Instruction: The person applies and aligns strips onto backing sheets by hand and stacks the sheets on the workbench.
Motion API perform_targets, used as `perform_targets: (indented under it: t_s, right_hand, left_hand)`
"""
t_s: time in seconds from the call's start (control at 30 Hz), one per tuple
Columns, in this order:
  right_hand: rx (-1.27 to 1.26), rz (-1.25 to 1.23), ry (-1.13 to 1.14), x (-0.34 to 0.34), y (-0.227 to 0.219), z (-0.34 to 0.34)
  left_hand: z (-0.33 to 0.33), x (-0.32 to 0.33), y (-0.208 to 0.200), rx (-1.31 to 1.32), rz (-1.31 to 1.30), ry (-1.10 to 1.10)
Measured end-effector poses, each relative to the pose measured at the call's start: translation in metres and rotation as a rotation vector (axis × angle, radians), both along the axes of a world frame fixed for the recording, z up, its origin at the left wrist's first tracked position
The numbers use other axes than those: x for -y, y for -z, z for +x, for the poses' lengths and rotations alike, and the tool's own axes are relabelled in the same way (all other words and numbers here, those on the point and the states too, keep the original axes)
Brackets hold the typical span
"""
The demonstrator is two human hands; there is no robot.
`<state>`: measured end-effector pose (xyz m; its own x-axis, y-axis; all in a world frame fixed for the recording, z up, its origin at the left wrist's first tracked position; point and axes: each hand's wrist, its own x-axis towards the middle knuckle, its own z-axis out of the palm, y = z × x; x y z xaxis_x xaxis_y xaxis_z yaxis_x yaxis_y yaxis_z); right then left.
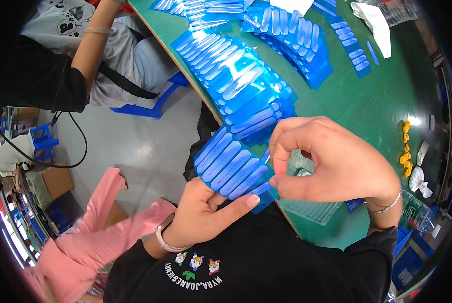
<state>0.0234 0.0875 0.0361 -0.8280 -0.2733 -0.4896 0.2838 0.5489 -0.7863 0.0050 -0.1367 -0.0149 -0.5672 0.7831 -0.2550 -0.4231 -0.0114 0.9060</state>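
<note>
My left hand (198,214) grips the lower edge of a blue sheet (231,164) that carries a row of long, rounded, pale blue strips, its thumb lying on the front. At the sheet's right edge, my right hand (332,156) has its thumb and forefinger curled into a pinch. A narrow pale blue sliver shows beside the forefinger; whether the fingertips hold it is hard to see. Just beyond lies a fanned pile of similar blue sheets (226,63), glossy under the light. Partly under my right hand sits a clear plastic tray (312,209).
More blue sheets (296,40) spread along the far side of the green table (357,101). One small sheet (349,45) and a white wrapper (375,22) lie at the far right. Yellow pieces (406,151) are at right. At left, another person sits on a blue stool (152,108).
</note>
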Motion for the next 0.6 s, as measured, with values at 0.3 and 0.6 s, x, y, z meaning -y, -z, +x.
perform_targets:
  t_s: [0.3,0.6]
  right_hand:
    - [-0.123,-0.030,0.101,0.0031,0.0064,0.0026]
    - [-0.108,-0.052,0.125,0.0035,0.0066,0.0023]
  left_hand:
    - [-0.0044,0.0003,-0.0044,-0.009,-0.109,0.021]
    - [-0.0019,-0.0023,-0.0034,-0.069,-0.071,-0.018]
